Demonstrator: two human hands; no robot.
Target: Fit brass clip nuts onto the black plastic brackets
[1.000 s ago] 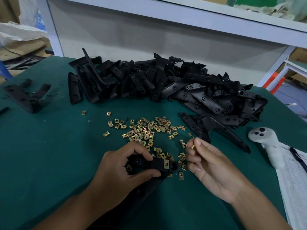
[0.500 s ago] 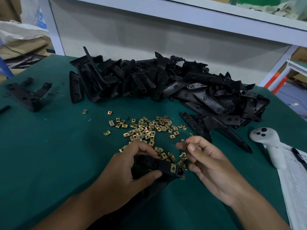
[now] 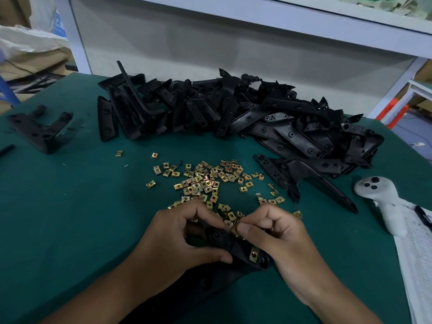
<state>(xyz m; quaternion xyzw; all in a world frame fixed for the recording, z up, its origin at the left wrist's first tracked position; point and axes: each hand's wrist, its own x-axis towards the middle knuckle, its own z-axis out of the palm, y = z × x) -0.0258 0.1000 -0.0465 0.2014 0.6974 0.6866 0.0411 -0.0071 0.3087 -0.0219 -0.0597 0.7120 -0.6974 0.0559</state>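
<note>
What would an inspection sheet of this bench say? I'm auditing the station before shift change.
Surface: green felt-covered table.
Job's things: heap of black plastic brackets; scattered brass clip nuts; held black bracket with one fitted nut.
Clutter: white handheld controller; printed paper sheet.
Grippers: left hand grips the bracket; right hand pinches a nut at its edge.
Cables: nothing seen on the table.
Surroundings: white metal frame.

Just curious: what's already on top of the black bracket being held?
One brass clip nut sits on the bracket; the right hand pinches another at its edge. Fingers hide more.
</note>
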